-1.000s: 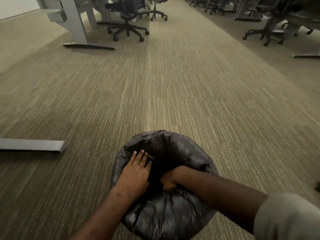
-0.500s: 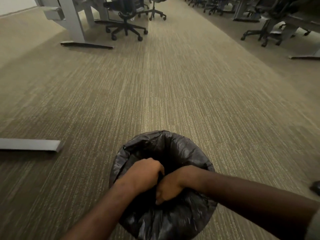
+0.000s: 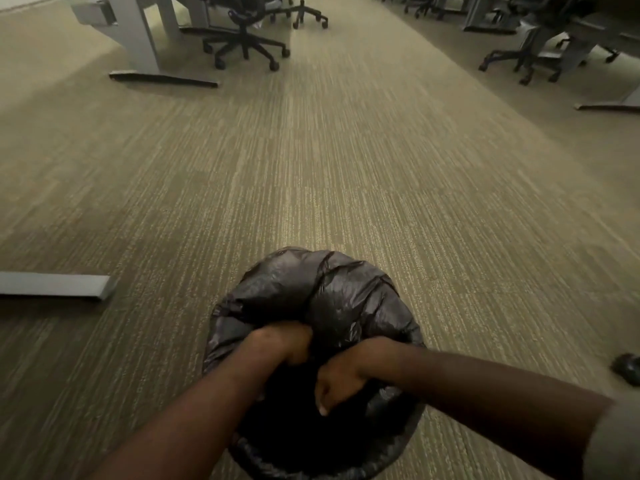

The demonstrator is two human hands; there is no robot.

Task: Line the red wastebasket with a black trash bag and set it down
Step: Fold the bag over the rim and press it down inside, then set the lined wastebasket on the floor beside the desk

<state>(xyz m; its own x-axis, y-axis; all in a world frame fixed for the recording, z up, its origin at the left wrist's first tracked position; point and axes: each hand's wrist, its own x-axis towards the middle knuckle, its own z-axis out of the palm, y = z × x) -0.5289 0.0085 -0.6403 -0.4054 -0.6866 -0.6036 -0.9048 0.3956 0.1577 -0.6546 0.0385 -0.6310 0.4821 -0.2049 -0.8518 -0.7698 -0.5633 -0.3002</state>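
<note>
Just left of the left hand [image 3: 287, 344], the black trash bag [image 3: 332, 292] drapes over the rim, hiding the red wastebasket entirely. The left fingers are curled shut on gathered plastic; beside it, the right hand [image 3: 337, 379] is also fisted on the bag, fingers pointing down into the opening. This looks like the tucking step, pressing liner inside. Next likely calls for smoothing slack and setting the basket on the carpet [image 3: 346, 168]
</note>
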